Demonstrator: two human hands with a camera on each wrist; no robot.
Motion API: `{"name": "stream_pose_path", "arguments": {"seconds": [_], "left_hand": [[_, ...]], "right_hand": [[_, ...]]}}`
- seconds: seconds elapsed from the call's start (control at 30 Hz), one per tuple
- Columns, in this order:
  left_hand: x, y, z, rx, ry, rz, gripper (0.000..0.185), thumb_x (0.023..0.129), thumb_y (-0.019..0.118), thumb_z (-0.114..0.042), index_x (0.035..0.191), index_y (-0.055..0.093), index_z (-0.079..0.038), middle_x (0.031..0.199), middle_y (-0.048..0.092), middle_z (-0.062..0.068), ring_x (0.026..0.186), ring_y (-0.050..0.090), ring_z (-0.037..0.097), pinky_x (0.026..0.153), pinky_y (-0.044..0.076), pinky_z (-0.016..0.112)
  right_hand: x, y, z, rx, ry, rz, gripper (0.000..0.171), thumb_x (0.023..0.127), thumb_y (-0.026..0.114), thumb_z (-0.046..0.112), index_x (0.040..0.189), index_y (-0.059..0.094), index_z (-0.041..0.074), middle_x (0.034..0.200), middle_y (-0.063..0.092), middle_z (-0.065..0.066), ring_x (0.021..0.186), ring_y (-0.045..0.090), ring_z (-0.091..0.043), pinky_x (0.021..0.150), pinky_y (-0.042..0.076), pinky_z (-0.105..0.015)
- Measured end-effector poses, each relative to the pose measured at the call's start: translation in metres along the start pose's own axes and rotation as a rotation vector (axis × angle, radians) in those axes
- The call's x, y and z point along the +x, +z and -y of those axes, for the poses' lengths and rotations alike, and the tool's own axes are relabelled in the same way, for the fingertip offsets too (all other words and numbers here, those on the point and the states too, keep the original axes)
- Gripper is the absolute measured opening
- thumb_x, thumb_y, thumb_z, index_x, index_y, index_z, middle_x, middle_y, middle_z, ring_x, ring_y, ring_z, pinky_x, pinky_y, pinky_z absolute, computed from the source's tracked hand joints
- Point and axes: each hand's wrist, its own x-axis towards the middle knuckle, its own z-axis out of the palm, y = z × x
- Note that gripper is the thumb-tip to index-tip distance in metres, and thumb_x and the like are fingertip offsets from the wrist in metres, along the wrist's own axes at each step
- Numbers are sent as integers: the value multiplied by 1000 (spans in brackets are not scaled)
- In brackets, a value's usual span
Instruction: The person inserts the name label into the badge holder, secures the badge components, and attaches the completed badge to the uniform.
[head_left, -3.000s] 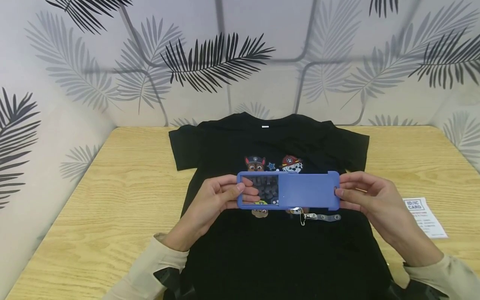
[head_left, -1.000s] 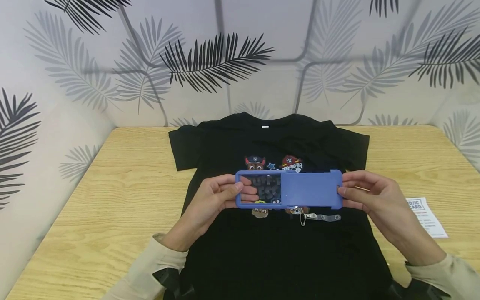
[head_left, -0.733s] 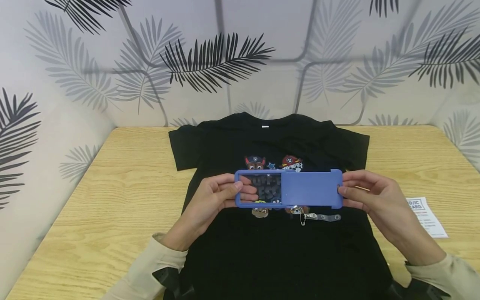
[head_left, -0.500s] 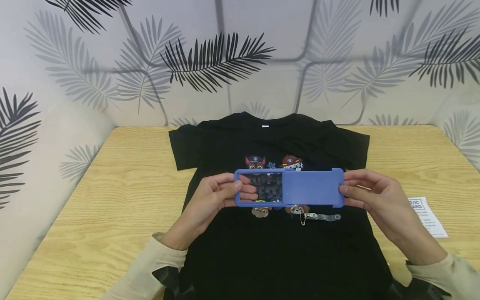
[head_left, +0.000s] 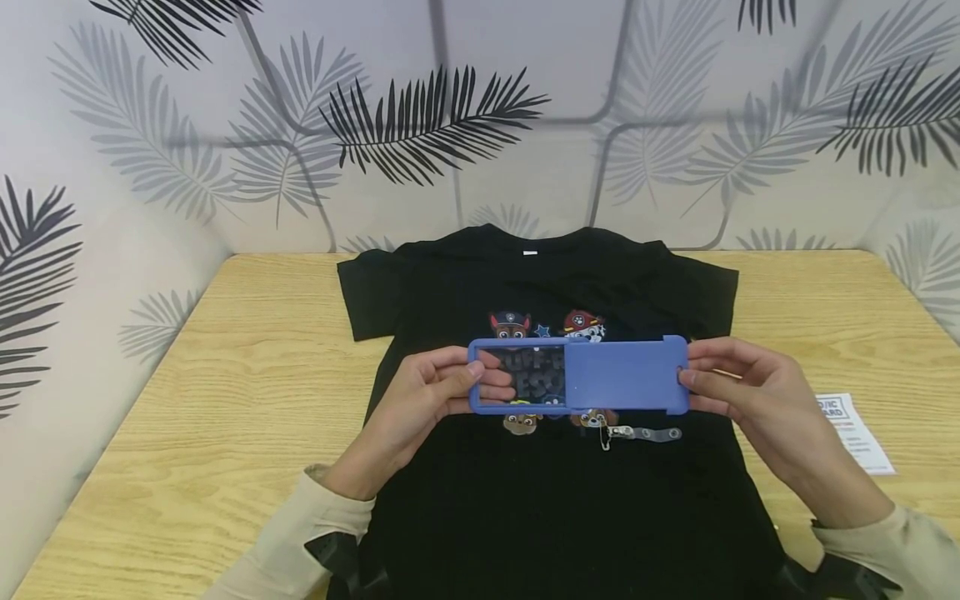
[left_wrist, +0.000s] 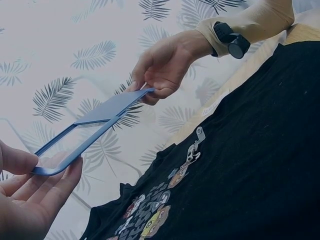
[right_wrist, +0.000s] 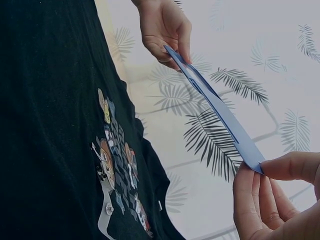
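- The blue rectangular plastic card holder [head_left: 618,377] is held up above the middle of the black short-sleeved cotton T-shirt [head_left: 555,508], its solid panel to the right, its framed window to the left.
- The left hand [head_left: 416,408] pinches the frame's left end between thumb and fingers; too light a hold there could let that end dip.
- The right hand [head_left: 776,417] pinches the panel's right end; an outward pull by both hands could part the two pieces suddenly, if they are separate, which I cannot tell.
- A crooked pull or push might jam or bend the panel against the frame.
- If dropped, the holder would probably land on the clear strap with metal clip [head_left: 654,434], lying near it on the shirt.
- A careless right forearm could shift the white printed paper card [head_left: 858,442] on the right of the table.
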Motion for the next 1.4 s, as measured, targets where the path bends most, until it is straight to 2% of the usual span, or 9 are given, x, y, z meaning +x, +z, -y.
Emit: {"name": "stream_pose_path", "arguments": {"seconds": [0.4,1.4], "left_hand": [[0,0,-1,-1,3,-11,33,98,52,-4,119,51,21,101,71,18,94,70,23,88,54,39],[1,-4,1,23,8,-28,28,99,52,-6,118,56,15,106,70,19,97,70,24,88,53,40]], "right_hand": [[1,-1,0,-5,-3,-5,28,89,57,-13,107,69,5,94,69,-4,82,67,-14,72,58,-29],[1,-2,1,2,-8,-7,28,89,57,-14,107,69,4,94,69,-5,82,68,-14,72,58,-29]]}}
